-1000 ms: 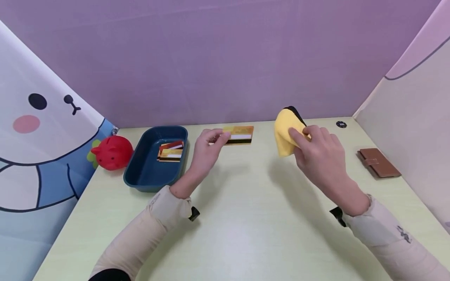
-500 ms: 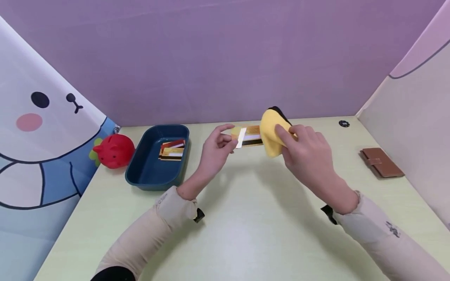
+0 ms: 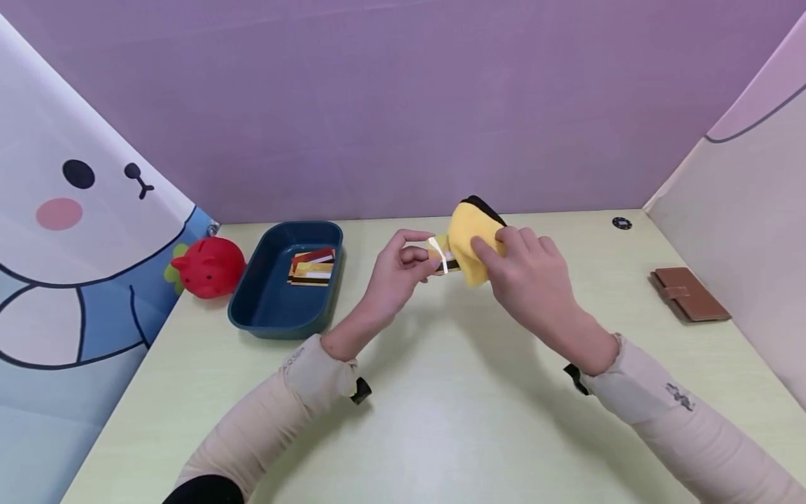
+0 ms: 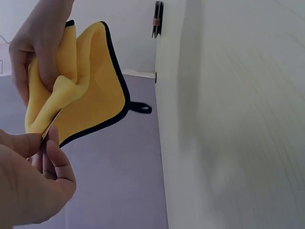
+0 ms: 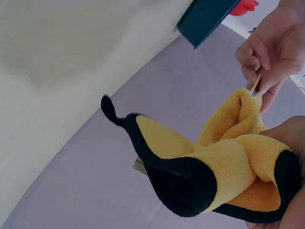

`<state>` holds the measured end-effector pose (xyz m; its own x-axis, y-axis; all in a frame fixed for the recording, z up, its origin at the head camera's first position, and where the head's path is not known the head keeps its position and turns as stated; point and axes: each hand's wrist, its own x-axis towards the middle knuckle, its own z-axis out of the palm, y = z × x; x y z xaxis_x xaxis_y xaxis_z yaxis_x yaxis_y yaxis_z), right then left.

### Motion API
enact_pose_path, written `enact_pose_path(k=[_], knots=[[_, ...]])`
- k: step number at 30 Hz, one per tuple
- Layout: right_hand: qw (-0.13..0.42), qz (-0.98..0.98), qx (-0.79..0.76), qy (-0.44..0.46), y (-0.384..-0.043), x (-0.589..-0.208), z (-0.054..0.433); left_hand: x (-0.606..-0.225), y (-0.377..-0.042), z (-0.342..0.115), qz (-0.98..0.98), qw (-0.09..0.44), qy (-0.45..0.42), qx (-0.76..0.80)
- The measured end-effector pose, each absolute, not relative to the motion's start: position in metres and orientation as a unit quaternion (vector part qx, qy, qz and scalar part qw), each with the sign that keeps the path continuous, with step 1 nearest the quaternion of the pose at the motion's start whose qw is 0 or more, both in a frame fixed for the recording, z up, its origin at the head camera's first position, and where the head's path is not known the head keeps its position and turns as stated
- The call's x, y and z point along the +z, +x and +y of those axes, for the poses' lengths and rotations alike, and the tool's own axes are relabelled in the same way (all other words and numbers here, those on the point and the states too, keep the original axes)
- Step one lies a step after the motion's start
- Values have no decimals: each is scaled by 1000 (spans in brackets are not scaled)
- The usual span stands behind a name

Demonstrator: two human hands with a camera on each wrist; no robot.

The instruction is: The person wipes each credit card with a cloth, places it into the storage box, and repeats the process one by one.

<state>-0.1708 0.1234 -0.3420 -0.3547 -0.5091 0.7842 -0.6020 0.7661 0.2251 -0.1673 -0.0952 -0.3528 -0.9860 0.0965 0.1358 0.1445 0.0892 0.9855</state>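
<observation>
Above the middle of the pale green table (image 3: 441,392), my left hand (image 3: 403,269) pinches a gold card (image 3: 441,255) by its left end. My right hand (image 3: 525,273) grips a yellow cloth (image 3: 469,238) with black trim and holds it folded against the card's right part, hiding most of it. In the left wrist view the yellow cloth (image 4: 81,90) hangs from the right hand's fingers (image 4: 40,47), and the card's edge (image 4: 46,136) shows thin between my left fingertips. The right wrist view shows the cloth (image 5: 224,167) bunched, with my left hand (image 5: 271,52) behind it.
A dark blue tray (image 3: 264,308) at the left holds several cards (image 3: 311,268). A red toy pig (image 3: 210,266) sits beside it near the left wall. A brown wallet (image 3: 689,294) lies at the right, a small dark disc (image 3: 621,222) at the back right.
My right hand has carried the yellow cloth leftward onto the card. My left hand has moved slightly right and turned the card, so the two hands now meet.
</observation>
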Motion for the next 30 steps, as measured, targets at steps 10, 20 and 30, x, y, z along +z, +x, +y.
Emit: enact_pose_path(k=[10, 20, 30], knots=[[428, -851, 56, 300, -187, -347, 149, -352, -169, -112, -746, 49, -52, -662], [422, -843, 110, 317, -174, -341, 141, -352, -175, -105, -786, 70, -52, -612], [428, -831, 89, 345, -165, -342, 123, -350, -171, -83, -788, 32, -72, -611]])
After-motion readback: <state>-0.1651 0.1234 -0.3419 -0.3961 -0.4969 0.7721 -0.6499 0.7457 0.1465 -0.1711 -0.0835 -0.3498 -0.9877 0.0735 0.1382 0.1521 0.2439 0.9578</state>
